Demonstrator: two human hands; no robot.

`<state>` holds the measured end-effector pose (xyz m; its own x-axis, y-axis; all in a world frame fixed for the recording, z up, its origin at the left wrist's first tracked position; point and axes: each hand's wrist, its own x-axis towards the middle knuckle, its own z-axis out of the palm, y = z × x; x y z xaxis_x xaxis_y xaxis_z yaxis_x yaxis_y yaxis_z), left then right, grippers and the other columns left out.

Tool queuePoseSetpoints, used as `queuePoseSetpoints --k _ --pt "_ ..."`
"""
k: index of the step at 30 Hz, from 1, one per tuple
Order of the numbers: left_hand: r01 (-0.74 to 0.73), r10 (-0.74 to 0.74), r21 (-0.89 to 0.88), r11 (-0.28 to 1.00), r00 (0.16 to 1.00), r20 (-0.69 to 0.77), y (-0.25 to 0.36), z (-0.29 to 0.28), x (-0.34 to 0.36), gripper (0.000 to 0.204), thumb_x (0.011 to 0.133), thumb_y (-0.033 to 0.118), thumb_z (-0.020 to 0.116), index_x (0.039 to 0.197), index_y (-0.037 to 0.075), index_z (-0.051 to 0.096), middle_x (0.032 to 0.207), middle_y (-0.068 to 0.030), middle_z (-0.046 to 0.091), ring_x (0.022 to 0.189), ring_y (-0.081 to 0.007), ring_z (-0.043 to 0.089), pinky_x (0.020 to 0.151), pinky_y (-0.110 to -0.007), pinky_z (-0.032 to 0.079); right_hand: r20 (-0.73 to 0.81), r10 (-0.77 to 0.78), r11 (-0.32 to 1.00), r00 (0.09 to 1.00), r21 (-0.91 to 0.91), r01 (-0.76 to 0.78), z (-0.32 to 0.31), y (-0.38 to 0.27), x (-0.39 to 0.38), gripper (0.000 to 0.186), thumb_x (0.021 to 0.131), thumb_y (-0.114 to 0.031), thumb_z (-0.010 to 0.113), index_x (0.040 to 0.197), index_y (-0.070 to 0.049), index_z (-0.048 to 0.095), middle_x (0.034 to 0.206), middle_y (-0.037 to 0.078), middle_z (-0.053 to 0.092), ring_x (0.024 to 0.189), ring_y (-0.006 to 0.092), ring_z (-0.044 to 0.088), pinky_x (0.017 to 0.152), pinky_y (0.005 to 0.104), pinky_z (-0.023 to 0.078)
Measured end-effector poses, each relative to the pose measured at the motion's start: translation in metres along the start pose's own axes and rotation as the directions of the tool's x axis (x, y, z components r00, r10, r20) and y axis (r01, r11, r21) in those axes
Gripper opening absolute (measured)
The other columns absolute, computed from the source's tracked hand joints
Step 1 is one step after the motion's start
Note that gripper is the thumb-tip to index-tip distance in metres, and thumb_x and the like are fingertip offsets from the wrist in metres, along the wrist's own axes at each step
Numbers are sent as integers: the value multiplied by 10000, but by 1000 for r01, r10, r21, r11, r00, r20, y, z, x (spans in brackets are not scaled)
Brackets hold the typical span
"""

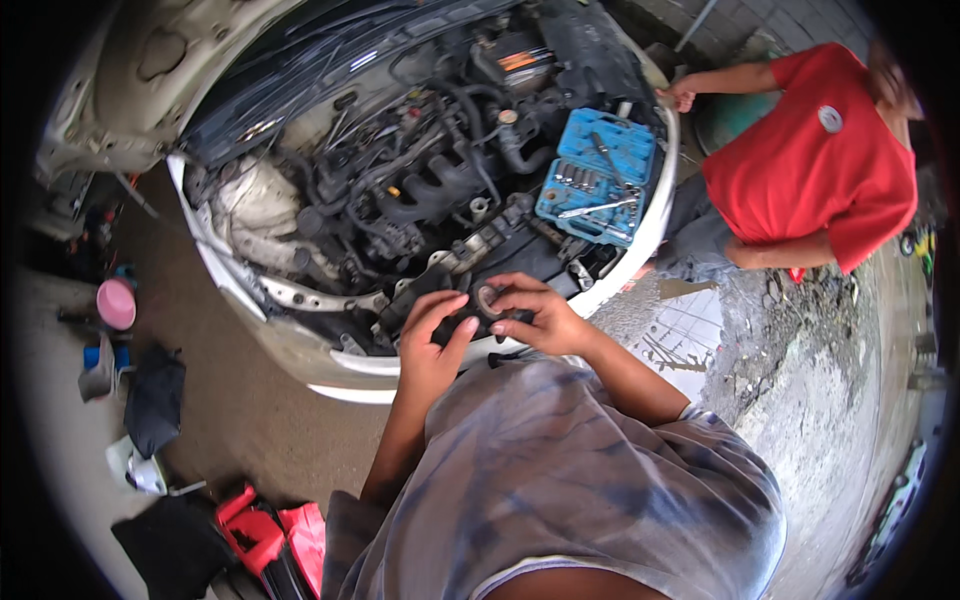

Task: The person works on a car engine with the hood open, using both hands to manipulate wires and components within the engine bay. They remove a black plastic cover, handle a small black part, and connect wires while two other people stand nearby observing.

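Between my two hands, just over the car's front edge, is a small dark part with a pale round ring (487, 299). My right hand (543, 314) grips it from the right, fingers curled over the top and thumb below. From the left, my left hand (432, 326) pinches its other side with thumb and fingertips. The part's exact kind is too small and shaded to tell. Beyond my hands lies the exposed engine (430, 190) of a white car, under its raised hood (130, 70).
An open blue socket set case (600, 150) rests on the bay's right side, with a ratchet across it. At right a person in a red shirt (810, 160) stands with one hand on the fender. On the ground at left are a pink bowl (116, 304) and red-black items (255, 535).
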<state>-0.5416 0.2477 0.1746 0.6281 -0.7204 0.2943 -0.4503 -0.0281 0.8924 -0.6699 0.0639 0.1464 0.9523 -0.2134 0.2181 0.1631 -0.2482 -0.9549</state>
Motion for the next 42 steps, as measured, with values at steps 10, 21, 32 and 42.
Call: queuePoseSetpoints --k 10,21,32,42 --pt "125 -134 -199 972 990 -35 -9 7 -13 64 910 -14 651 960 -52 663 1153 -154 633 989 -241 626 876 -336 494 -14 -232 938 973 -267 220 5 -15 -14 366 871 -372 759 946 -15 726 1205 218 552 1073 378 582 921 448 477" --pt "31 -53 -84 996 961 -272 -25 -3 -15 114 975 11 616 1000 -95 650 1214 -117 535 1030 -162 561 890 -296 483 -188 -161 937 969 -338 90 11 -29 -15 363 848 -363 785 829 -4 731 1208 205 650 1069 379 621 891 458 509" --pt "-93 204 258 962 871 -447 -14 -11 -4 108 965 22 649 979 -84 665 1152 -147 532 1014 -237 566 883 -343 493 -159 -61 813 985 -581 -44 -3 -37 7 375 808 -374 774 828 -21 650 945 191 656 936 385 642 810 447 535" --pt "21 -40 -45 999 882 -469 -31 -10 -8 91 861 18 756 943 -1 720 1089 -106 606 993 -220 597 897 -330 469 103 131 948 986 -304 -94 -6 -43 14 189 915 -200 681 963 -18 690 805 150 618 819 319 631 789 419 517"
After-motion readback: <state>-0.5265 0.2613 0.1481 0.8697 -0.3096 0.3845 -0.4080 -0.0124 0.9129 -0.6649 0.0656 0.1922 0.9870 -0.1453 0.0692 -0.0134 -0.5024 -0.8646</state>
